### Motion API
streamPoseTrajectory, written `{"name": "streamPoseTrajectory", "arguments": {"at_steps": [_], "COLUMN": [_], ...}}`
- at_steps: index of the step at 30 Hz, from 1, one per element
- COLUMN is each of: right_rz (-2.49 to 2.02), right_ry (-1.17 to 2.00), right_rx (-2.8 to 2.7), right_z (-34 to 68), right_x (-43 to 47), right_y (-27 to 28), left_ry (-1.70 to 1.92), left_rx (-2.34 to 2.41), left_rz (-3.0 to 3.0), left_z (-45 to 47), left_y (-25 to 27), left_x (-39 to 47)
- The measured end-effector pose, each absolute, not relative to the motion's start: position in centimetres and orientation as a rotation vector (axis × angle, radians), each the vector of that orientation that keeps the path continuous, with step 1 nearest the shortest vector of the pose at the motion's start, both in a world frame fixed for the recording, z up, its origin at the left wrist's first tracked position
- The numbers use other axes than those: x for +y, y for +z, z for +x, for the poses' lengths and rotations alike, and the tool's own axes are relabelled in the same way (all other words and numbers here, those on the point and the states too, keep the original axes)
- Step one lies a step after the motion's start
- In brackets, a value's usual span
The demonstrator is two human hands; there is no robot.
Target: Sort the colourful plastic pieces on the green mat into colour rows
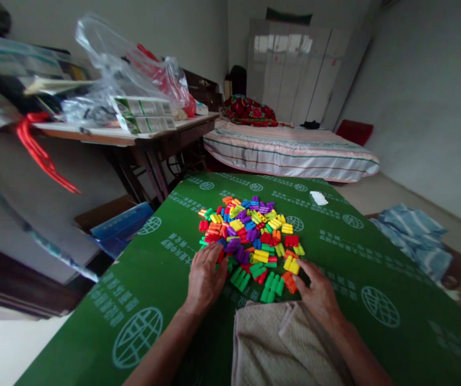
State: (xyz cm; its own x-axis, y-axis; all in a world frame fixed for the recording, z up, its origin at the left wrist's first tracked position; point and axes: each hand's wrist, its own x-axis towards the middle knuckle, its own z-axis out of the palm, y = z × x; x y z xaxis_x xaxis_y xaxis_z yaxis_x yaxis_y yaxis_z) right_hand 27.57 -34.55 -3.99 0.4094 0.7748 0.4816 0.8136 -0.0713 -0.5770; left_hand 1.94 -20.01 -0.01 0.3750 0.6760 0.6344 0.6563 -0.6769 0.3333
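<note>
A heap of colourful plastic building pieces (pixel 250 234), made of joined short tubes, lies on the green table (pixel 166 289). At the heap's near left edge is my left hand (pixel 206 274), its fingers bent and thumb apart, with a red piece (pixel 220 255) showing in the gap. My right hand (pixel 317 287) is at the near right edge, thumb and forefinger spread. Its fingertips are beside a yellow piece (pixel 291 265) and an orange piece (pixel 289 282). Green pieces (pixel 272 287) lie between the hands. Whether either hand grips a piece is unclear.
A beige cloth (pixel 274 343) lies at the near edge, between my forearms. White pieces (pixel 319 198) sit apart at the far right of the table. To the left, a desk (pixel 133 140) bears boxes (pixel 144 113) and plastic bags. A bed (pixel 294 150) stands beyond.
</note>
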Motion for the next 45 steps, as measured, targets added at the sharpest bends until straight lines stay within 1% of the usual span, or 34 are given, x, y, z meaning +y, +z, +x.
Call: {"name": "streamPoseTrajectory", "arguments": {"at_steps": [5,12,20,24,28,32,34,38,45], "right_rz": [-1.873,-1.739,-1.689,-1.712,-1.841,-2.2,-2.386,-2.515,-2.451], "right_ry": [0.033,0.213,0.213,0.106,-0.156,-0.5,-0.609,-0.609,-0.511], "right_rx": [-1.396,-1.346,-1.068,-0.99,-1.068,-1.252,-1.339,-1.503,-1.517], "right_z": [26.7,26.2,26.8,27.9,30.2,32.1,32.3,31.6,30.7], "right_x": [-34.6,-33.9,-33.3,-33.5,-34.4,-35.7,-36.0,-35.5,-33.0], "right_y": [-3.7,-2.9,-4.1,-4.2,-2.8,-1.0,-0.6,-0.8,-1.7], "left_ry": [1.25,1.267,1.261,1.239,1.228,1.224,1.215,1.201,1.184], "left_rx": [1.117,1.193,1.207,1.199,1.195,1.191,1.186,1.189,1.216], "left_rz": [2.753,2.816,2.75,2.779,2.804,2.81,2.812,2.816,2.814], "left_z": [2.4,2.0,1.8,1.7,1.6,1.5,1.5,1.4,1.4], "left_y": [-0.9,-1.8,-1.6,-1.4,-1.5,-1.5,-1.5,-1.3,-1.1], "left_x": [-20.7,-20.5,-20.6,-20.6,-20.5,-20.4,-20.4,-20.4,-20.4]}}
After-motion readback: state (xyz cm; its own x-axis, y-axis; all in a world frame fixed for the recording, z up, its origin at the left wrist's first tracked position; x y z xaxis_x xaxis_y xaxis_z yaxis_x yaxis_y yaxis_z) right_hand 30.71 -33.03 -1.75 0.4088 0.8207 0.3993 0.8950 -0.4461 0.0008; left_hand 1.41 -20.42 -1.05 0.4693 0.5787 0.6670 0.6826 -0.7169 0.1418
